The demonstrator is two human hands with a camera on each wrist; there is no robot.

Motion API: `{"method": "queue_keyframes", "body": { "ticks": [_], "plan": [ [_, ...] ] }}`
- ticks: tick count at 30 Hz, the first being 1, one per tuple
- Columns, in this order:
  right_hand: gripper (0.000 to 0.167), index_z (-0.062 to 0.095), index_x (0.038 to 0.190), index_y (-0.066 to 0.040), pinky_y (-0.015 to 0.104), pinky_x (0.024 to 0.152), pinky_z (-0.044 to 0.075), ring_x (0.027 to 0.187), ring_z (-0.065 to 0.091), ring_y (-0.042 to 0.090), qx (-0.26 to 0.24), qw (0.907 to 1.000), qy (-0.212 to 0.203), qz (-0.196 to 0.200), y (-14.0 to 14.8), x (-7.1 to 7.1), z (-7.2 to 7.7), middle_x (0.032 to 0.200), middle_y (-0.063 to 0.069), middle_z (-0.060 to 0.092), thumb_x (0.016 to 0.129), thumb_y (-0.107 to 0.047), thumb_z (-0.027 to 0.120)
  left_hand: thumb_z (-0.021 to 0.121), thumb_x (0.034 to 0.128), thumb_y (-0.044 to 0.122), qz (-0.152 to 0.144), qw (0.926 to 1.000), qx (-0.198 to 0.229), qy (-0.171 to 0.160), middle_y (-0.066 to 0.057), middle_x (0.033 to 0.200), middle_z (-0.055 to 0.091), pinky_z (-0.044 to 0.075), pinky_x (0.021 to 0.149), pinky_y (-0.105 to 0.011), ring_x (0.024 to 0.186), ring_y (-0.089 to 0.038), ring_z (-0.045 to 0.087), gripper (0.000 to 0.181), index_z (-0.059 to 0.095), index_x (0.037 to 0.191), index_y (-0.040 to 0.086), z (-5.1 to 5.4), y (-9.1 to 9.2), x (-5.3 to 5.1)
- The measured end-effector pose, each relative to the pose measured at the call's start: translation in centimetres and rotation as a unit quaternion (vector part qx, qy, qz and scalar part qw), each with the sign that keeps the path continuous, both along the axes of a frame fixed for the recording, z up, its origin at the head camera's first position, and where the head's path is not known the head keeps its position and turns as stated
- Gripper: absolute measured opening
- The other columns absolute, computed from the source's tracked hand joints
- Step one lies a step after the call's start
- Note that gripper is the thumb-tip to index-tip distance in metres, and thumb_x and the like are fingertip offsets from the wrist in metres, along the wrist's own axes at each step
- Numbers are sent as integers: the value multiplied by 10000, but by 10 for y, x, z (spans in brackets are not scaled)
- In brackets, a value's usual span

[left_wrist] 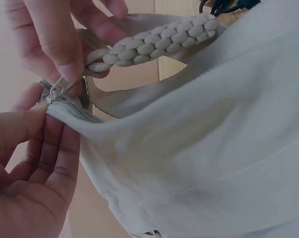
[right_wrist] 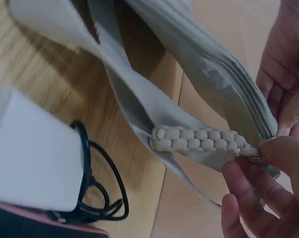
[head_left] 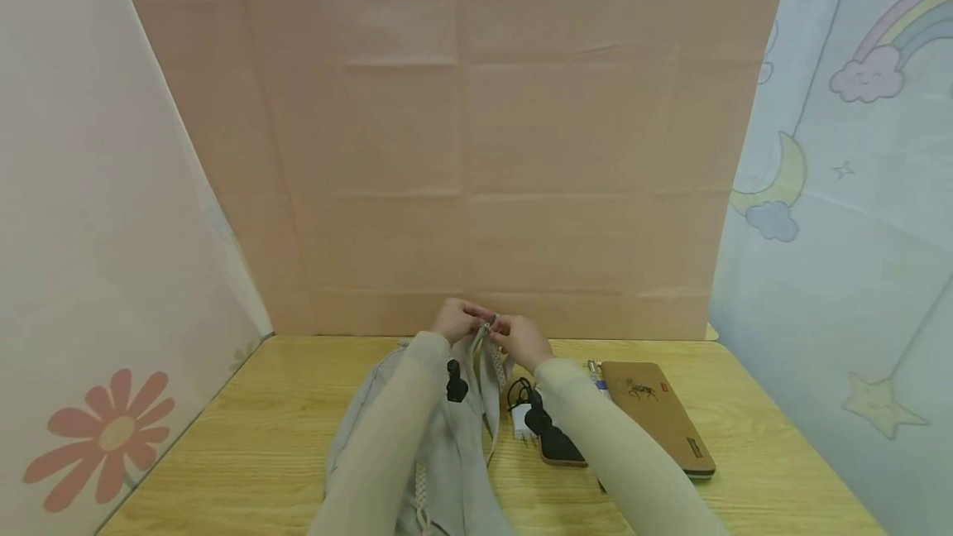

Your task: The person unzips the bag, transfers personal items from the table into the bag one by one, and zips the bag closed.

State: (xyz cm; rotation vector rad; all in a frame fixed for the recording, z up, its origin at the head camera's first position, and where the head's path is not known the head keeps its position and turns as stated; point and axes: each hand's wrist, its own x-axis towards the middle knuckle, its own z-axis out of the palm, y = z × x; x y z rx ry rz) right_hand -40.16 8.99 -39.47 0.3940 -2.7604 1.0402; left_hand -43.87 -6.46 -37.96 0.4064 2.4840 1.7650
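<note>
A light grey cloth bag with a zipper along its edge lies on the table, its upper end lifted. In the left wrist view, my left hand pinches the fabric at the zipper's end between thumb and fingers. Close beside it, my right hand pinches the metal zipper pull, to which a braided cord is attached. A flat strap of the bag hangs behind the cord. My left hand and right hand nearly meet above the table's far edge in the head view.
On the wooden table, right of the bag, are a white charger plug, a black cable and a dark phone, partly under my right sleeve. A brown zip pouch lies farther right. A tan panel stands behind.
</note>
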Motion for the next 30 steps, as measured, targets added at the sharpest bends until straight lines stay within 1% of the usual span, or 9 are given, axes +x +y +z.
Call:
{"method": "queue_keyframes", "body": {
  "ticks": [4, 9, 12, 14, 17, 22, 24, 26, 30],
  "plan": [
    [112, 707, 952, -79, 286, 571, 474, 648, 617, 158, 304, 9994, 147, 46, 1, 1, 1, 875, 41, 699, 940, -166, 637, 580, 903, -66, 49, 10000, -11, 43, -167, 1095, 706, 570, 803, -360, 942, -235, 683, 209, 748, 1015, -15, -2, 2, 0],
    [130, 700, 1004, -66, 308, 599, 502, 700, 642, 190, 298, 9991, -93, 281, 6, 1, 1, 913, 58, 701, 953, -151, 615, 583, 875, -83, 77, 9998, -142, 114, -165, 1088, 710, 573, 748, -335, 913, -222, 677, 235, 761, 999, 8, -6, 2, -2],
    [163, 693, 1049, -41, 335, 654, 533, 765, 663, 221, -129, 9983, -412, 402, 9, 0, 0, 978, 87, 698, 962, -143, 601, 578, 887, -67, 75, 9998, -158, 122, -148, 1112, 707, 566, 745, -321, 898, -186, 663, 236, 766, 997, 25, -7, 2, -2],
    [186, 690, 1075, -22, 352, 696, 546, 815, 673, 230, -565, 9955, -625, 436, 11, -1, -1, 1029, 111, 696, 964, -138, 596, 574, 895, -64, 57, 9999, -95, 87, -142, 1127, 703, 559, 747, -310, 881, -166, 651, 237, 766, 1001, 28, -6, 2, -2],
    [231, 681, 1121, 2, 398, 763, 554, 910, 680, 248, -1410, 9840, -1014, 405, 12, -3, -3, 1114, 149, 682, 968, -146, 594, 563, 897, -70, 29, 10000, 30, 49, -145, 1139, 697, 548, 736, -296, 848, -154, 637, 242, 761, 1008, 14, -4, 3, 0],
    [285, 659, 1165, 27, 476, 870, 528, 995, 668, 265, -2386, 9597, -1473, 194, 9, -1, -4, 1174, 174, 663, 969, -169, 593, 550, 895, -70, 12, 10000, 69, 17, -151, 1139, 695, 554, 771, -336, 865, -159, 643, 247, 755, 1014, -2, -2, 3, 1],
    [294, 652, 1163, 44, 501, 907, 508, 995, 662, 263, -2654, 9513, -1563, 101, 7, -1, -5, 1166, 180, 662, 966, -166, 595, 550, 894, -69, -10, 10000, 48, 42, -159, 1135, 695, 557, 806, -364, 891, -162, 652, 245, 752, 1019, -10, -2, 4, 1],
    [295, 648, 1154, 57, 521, 934, 491, 992, 657, 263, -2851, 9451, -1595, 45, 6, -1, -5, 1155, 187, 662, 960, -159, 600, 552, 895, -67, -5, 10000, 23, 61, -158, 1136, 696, 557, 802, -363, 883, -162, 650, 243, 753, 1018, -8, -2, 4, 2],
    [278, 661, 1131, 46, 510, 926, 499, 992, 655, 267, -2978, 9416, -1571, -80, 4, 1, -4, 1147, 182, 663, 944, -157, 624, 557, 890, -64, 35, 9999, 16, 118, -154, 1133, 699, 555, 748, -316, 841, -153, 645, 240, 755, 1013, -6, -1, 4, 2]
  ]
}}
